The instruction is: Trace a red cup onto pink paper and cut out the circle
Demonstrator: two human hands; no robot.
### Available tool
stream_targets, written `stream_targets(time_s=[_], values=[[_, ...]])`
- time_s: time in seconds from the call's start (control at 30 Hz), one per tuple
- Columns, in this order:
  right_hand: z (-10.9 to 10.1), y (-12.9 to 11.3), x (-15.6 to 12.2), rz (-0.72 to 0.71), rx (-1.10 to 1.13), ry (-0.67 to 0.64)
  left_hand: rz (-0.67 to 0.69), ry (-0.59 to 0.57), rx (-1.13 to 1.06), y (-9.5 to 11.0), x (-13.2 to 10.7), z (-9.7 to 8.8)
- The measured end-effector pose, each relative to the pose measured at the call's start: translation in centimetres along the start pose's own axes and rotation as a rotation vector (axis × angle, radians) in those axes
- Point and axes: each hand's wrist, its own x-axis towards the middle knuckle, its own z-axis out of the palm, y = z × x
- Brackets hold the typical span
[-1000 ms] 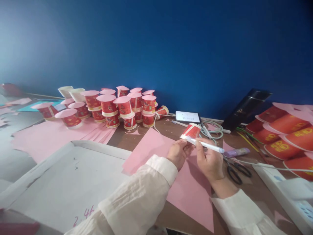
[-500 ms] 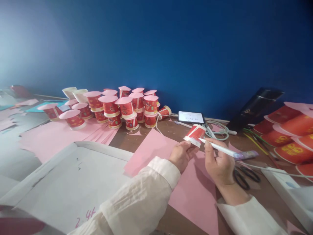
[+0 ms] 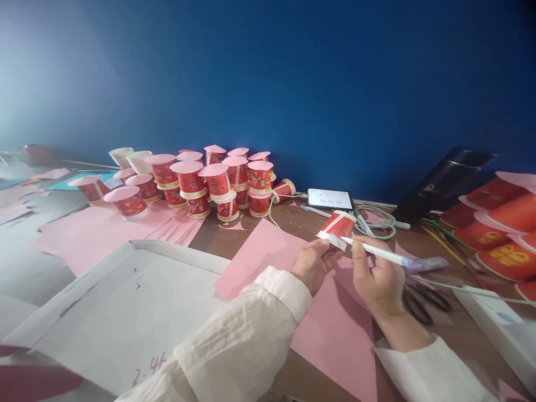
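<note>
My left hand (image 3: 317, 263) is closed on a small red paper cup (image 3: 338, 224), tilted, with its white rim facing down toward me. In my right hand (image 3: 379, 282) is a slim white pen (image 3: 381, 252) with a purple end, pinched between thumb and fingers. The pen's tip touches or nearly touches the cup near the white rim; which of the two I cannot tell. Under both hands lie pink paper sheets (image 3: 330, 329). Black-handled scissors (image 3: 425, 301) rest beside my right wrist, their blades partly hidden.
Red paper cups topped with pink paper discs (image 3: 218, 181) stand stacked at the back. A phone (image 3: 330, 199) and coiled cable (image 3: 383, 223) lie beyond my hands. A white box lid (image 3: 180, 251) sits at left, a black bottle (image 3: 444, 184) and more red cups (image 3: 502, 257) at right.
The view has shifted slightly. The cup and pen stay close together in my hands, with almost no visible movement between them.
</note>
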Motion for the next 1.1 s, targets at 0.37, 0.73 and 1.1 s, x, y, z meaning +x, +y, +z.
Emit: stream_targets(time_s=[0.37, 0.73, 1.1], values=[[0.17, 0.04, -0.08, -0.012, -0.022, -0.028, 0.025, -0.027, -0.056, -0.39, 0.23, -0.5], [0.35, 0.08, -0.26, -0.03, -0.036, 0.002, 0.031, -0.017, -0.096, -0.11, 0.05, -0.35], [0.49, 0.35, -0.4, -0.028, -0.044, -0.004, 0.025, 0.016, -0.1, 0.18, -0.14, -0.13]])
